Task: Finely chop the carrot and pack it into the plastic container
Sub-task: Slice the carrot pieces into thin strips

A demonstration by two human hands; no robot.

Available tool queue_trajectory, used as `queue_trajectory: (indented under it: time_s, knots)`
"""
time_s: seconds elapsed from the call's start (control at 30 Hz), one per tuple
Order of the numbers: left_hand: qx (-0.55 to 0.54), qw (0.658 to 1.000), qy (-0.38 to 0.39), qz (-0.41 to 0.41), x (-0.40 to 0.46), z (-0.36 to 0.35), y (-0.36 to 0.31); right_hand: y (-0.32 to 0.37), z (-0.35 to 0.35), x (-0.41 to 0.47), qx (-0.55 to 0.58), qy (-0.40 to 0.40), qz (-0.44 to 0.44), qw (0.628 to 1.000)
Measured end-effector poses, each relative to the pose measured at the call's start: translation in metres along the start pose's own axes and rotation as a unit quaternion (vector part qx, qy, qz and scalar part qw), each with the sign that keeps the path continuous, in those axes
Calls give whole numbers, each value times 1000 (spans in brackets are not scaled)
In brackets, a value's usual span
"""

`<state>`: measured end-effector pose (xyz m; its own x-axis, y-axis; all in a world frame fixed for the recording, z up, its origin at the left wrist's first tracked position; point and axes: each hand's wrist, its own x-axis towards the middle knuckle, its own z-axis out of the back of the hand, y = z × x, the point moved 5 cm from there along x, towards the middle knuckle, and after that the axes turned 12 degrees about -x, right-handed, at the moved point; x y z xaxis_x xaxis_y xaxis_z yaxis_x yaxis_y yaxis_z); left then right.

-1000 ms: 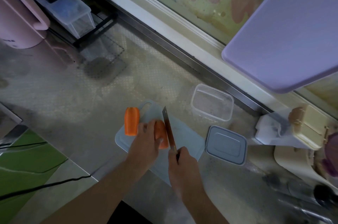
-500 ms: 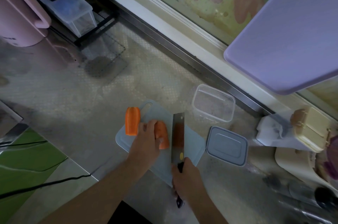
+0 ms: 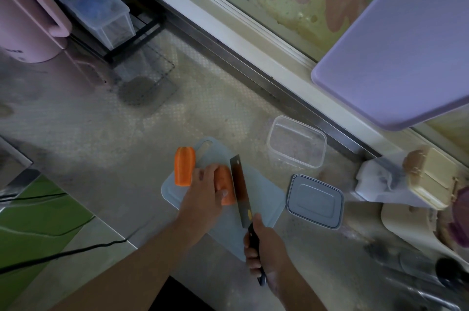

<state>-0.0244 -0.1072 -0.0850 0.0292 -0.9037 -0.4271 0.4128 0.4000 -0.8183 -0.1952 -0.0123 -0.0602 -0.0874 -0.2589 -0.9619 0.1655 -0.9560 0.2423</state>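
- Head view: the left hand (image 3: 203,191) covers much of the orange carrot piece (image 3: 225,187) it presses on, so only that piece's right side and near end show; how the fingers lie underneath cannot be told.
- The right edge cuts off a cream lidded box (image 3: 431,178) and some blurred dark objects lower down, too smeared to identify.
- A large lilac board (image 3: 396,46) with rounded corners overhangs the top right and runs out of frame.
- The pale grey-blue plastic cutting board (image 3: 264,199) is thin and has rounded corners and a slotted handle hole; it lies on a dull, dimpled metal counter (image 3: 101,133).
- A second, stubby orange carrot chunk (image 3: 184,169) lies at the board's left edge, just left of the hand.
- The right hand (image 3: 264,255) is wrapped around the dark handle of a rectangular steel cleaver (image 3: 239,189), whose blade lies against the held carrot's right side.
- The clear rectangular plastic container (image 3: 297,144) stands open and empty beyond the board's right corner, apart from it.
- Its grey-rimmed lid (image 3: 314,201) lies flat just right of the board.
- Both forearms enter from the bottom edge.
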Motion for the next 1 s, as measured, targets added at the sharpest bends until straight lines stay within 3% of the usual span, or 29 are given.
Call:
queue_trajectory:
  time_s: [0.23, 0.37, 1.0]
  knots:
    - [-10, 1000, -10, 16, 1, 2, -3, 12, -2, -11, -22, 36, 73, 996]
    - [-21, 999, -16, 22, 1, 2, -7, 19, 2, -15, -39, 4, 96, 995]
    - [-46, 997, -50, 22, 4, 2, -12, 25, -10, -17, -94, -27, 59, 994]
